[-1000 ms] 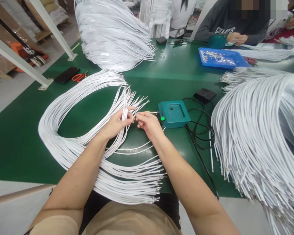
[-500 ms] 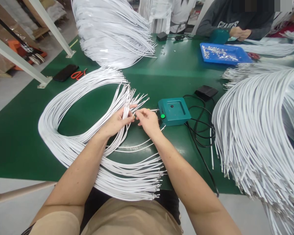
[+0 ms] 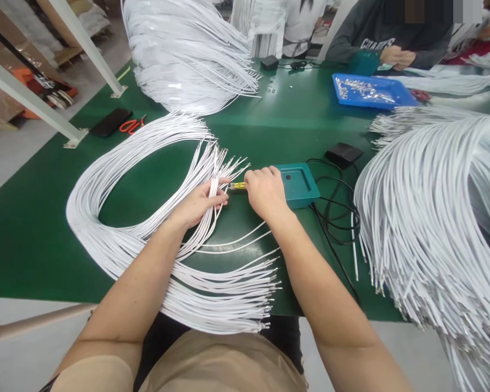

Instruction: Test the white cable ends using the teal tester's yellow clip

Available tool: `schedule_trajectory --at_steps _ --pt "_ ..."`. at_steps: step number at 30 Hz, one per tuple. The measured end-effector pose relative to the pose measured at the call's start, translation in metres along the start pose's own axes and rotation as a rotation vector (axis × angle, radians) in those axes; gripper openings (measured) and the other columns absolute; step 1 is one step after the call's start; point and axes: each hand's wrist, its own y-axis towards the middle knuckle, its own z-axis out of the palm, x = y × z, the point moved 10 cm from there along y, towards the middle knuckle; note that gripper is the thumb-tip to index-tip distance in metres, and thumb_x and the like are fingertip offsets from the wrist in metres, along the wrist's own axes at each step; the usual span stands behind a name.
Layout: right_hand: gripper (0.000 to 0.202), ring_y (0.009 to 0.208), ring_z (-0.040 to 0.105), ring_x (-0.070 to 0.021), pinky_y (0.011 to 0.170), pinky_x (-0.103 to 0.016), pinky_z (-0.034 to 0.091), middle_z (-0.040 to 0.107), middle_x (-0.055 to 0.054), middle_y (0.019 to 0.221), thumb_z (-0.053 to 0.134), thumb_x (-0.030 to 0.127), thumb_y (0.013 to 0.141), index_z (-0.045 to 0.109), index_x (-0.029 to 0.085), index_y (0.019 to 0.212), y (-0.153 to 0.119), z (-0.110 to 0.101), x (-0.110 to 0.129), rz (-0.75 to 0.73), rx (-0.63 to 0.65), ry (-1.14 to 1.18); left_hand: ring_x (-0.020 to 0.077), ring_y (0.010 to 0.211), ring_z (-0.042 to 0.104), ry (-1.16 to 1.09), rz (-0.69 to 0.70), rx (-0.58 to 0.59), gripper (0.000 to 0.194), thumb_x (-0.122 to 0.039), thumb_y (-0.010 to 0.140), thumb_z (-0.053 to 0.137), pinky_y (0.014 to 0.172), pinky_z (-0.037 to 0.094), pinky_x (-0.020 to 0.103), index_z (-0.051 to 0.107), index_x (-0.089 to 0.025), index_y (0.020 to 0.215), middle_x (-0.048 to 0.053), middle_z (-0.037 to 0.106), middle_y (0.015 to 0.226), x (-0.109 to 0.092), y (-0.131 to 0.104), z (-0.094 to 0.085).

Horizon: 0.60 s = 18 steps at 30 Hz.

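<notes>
My left hand (image 3: 196,206) is closed around a small bunch of white wires (image 3: 206,223), thumb and fingers pinching them near their metal-tipped ends. These wires belong to a large looped bundle (image 3: 81,204) lying on the table. To the right, my right hand (image 3: 267,191) is closed, palm down, over a slim yellow tool (image 3: 239,186). The tool's left end points at the wires by my left fingertips; its rest is hidden under the hand, so its kind is unclear. Just behind that hand sits a teal box (image 3: 300,185) with a recessed top, partly covered.
Big piles of white wires stand at the back (image 3: 183,54) and right (image 3: 424,207). Black cables (image 3: 335,218) and a black block (image 3: 343,155) lie right of the box. A blue tray (image 3: 375,98), red-handled tool (image 3: 131,125) and dark phone-like object (image 3: 111,122) are farther off. A co-worker (image 3: 392,43) sits opposite.
My right hand has moved right from beside my left fingers and closed over the yellow tool, whose end now sits closer to the wires. My left hand keeps its hold.
</notes>
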Motion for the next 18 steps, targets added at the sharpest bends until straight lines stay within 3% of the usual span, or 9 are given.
schedule_trajectory --at_steps 3,6,18 --pt "0.018 0.083 0.06 -0.0225 0.101 -0.04 0.023 0.07 -0.01 0.083 0.046 0.013 0.086 0.061 0.014 0.097 0.008 0.016 -0.003 -0.06 0.139 -0.015 0.0126 0.074 0.062 0.036 0.001 -0.013 0.051 -0.026 0.069 0.074 0.065 0.044 0.023 0.058 -0.02 0.117 -0.002 0.06 0.079 0.002 0.001 -0.002" --pt "0.017 0.083 0.062 -0.0214 0.1 -0.037 0.026 0.071 -0.009 0.084 0.048 0.011 0.082 0.063 0.015 0.091 0.013 0.02 -0.005 -0.077 0.186 0.013 0.0137 0.074 0.063 0.054 0.006 -0.028 0.052 -0.028 0.068 0.075 0.065 0.045 0.025 0.058 -0.019 0.116 -0.001 0.061 0.079 0.002 0.002 -0.002" --pt "0.019 0.071 0.056 -0.0176 0.099 -0.033 0.029 0.068 -0.005 0.072 0.05 0.006 0.076 0.065 0.016 0.075 0.003 0.01 -0.001 -0.088 0.117 0.141 0.0144 0.069 0.064 0.167 0.053 -0.088 0.05 -0.027 0.067 0.074 0.064 0.048 0.026 0.06 -0.016 0.113 -0.001 0.063 0.076 0.001 0.004 -0.004"
